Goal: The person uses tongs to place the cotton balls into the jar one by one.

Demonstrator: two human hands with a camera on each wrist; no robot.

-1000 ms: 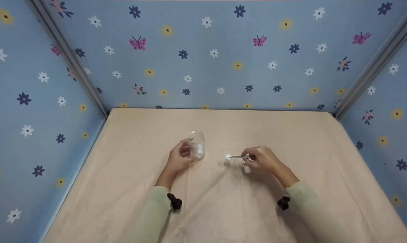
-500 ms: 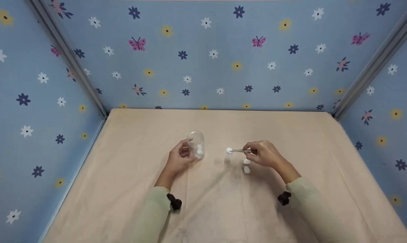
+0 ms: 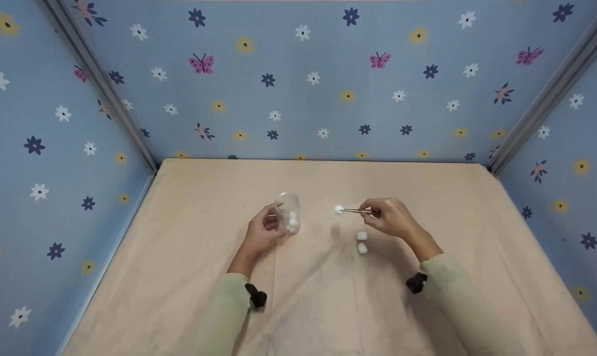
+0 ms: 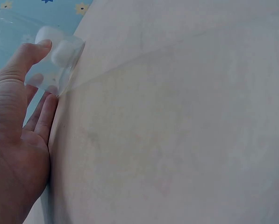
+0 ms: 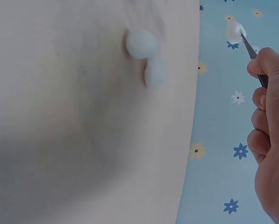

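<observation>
My left hand (image 3: pixel 265 232) grips a clear, see-through jar (image 3: pixel 288 201) that stands on the table, thumb on the near side and fingers behind. In the left wrist view, white cotton balls (image 4: pixel 62 53) lie at the bottom of the jar (image 4: pixel 17 30). To the right, my right hand (image 3: pixel 390 217) pinches metal tweezers (image 3: pixel 357 211). A white cotton ball (image 3: pixel 339 210) is caught in their tips, raised above the table; the right wrist view shows this cotton ball (image 5: pixel 235 32) against the wall. Below the right hand, two more cotton balls (image 3: pixel 362 242) lie close together on the table.
A beige cloth (image 3: pixel 199 198) with faint creases covers the table. Blue walls (image 3: pixel 298 64) printed with flowers and butterflies stand at the back and both sides, with grey posts (image 3: pixel 103 81) in the corners.
My right hand has risen and moved away from me with the tweezers and the cotton ball, uncovering the two cotton balls on the table. My left hand and the jar have stayed still.
</observation>
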